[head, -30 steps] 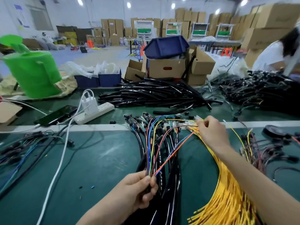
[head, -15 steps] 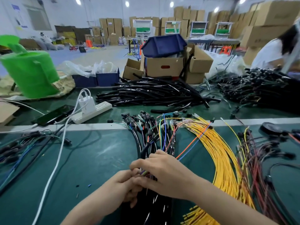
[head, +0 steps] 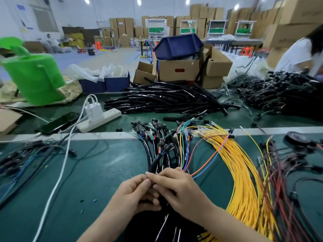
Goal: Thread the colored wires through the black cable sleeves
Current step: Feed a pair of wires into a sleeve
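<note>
Both hands meet over a bundle of black cable sleeves (head: 158, 154) that runs from the bench's near edge up the middle. My left hand (head: 134, 194) curls its fingers around the black bundle. My right hand (head: 176, 187) pinches the same spot from the right, fingertips touching the left hand's. Loose colored wires (head: 201, 165), orange, blue, green and brown, fan up from under my right hand. A thick sheaf of yellow wires (head: 241, 172) lies just to the right. What sits between the fingertips is hidden.
A pile of empty black sleeves (head: 166, 100) lies behind the metal strip. A white power strip (head: 99, 121) with its cable and a phone (head: 57, 123) sit at left. Dark red wires (head: 288, 172) lie at right, cardboard boxes (head: 178, 70) behind, a green container (head: 33, 75) far left.
My right hand left the far ends of the yellow wires and came back to join the left hand on the black bundle. The colored wires now fan out loose above both hands.
</note>
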Action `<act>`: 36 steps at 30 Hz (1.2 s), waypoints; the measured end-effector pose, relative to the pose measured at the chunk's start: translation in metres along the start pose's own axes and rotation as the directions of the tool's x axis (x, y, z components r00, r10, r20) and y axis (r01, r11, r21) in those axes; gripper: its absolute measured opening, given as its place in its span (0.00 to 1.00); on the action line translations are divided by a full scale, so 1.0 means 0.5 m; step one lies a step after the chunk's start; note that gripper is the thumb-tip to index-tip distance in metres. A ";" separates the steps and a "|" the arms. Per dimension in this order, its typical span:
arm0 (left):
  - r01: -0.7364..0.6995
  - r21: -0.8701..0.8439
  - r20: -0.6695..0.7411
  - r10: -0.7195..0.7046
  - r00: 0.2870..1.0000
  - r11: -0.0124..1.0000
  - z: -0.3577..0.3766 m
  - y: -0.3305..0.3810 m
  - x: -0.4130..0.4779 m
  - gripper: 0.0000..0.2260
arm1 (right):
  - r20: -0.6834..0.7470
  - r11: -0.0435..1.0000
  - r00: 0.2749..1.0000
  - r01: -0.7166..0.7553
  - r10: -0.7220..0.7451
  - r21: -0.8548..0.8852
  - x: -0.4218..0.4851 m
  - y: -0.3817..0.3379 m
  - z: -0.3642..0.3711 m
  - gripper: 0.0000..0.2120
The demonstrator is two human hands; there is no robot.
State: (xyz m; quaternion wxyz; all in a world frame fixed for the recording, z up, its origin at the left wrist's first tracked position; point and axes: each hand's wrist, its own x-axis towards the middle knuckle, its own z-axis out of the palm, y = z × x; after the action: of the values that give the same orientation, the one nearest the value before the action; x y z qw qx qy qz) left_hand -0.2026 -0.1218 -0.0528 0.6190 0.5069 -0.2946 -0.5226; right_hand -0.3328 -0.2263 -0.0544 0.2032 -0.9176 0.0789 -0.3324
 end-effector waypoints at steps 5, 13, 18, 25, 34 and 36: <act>-0.268 0.170 -0.250 0.305 0.919 0.948 0.002 0.000 0.011 0.02 | -0.124 0.997 0.989 -0.082 0.081 -0.004 0.003 0.008 0.006 0.12; -0.165 -0.319 -0.339 0.050 0.940 0.933 0.020 -0.005 0.004 0.09 | -0.304 0.989 0.942 -0.146 0.141 0.008 -0.012 0.005 0.017 0.11; -0.079 -0.408 -0.247 -0.026 0.969 0.909 0.012 0.013 0.004 0.09 | -0.346 0.995 0.933 -0.101 0.102 0.020 -0.006 0.008 0.012 0.12; -0.074 -0.481 -0.228 -0.043 0.973 0.874 0.017 0.008 -0.003 0.13 | -0.352 0.995 0.931 -0.089 0.097 0.039 -0.009 0.004 0.016 0.12; 0.026 -0.654 -0.080 -0.103 0.991 0.756 0.019 0.011 -0.014 0.32 | -0.348 0.999 0.937 -0.007 0.022 0.046 -0.013 -0.003 0.018 0.12; 0.064 -0.670 -0.062 -0.141 0.988 0.739 0.018 0.007 -0.013 0.33 | -0.356 0.999 0.935 0.025 -0.007 0.047 -0.016 -0.001 0.019 0.12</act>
State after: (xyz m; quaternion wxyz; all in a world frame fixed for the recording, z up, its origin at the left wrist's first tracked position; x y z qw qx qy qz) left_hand -0.2111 -0.1186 -0.0459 0.7443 0.2957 -0.0263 -0.5983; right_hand -0.3326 -0.2208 -0.0655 0.2060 -0.8377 0.0984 -0.4962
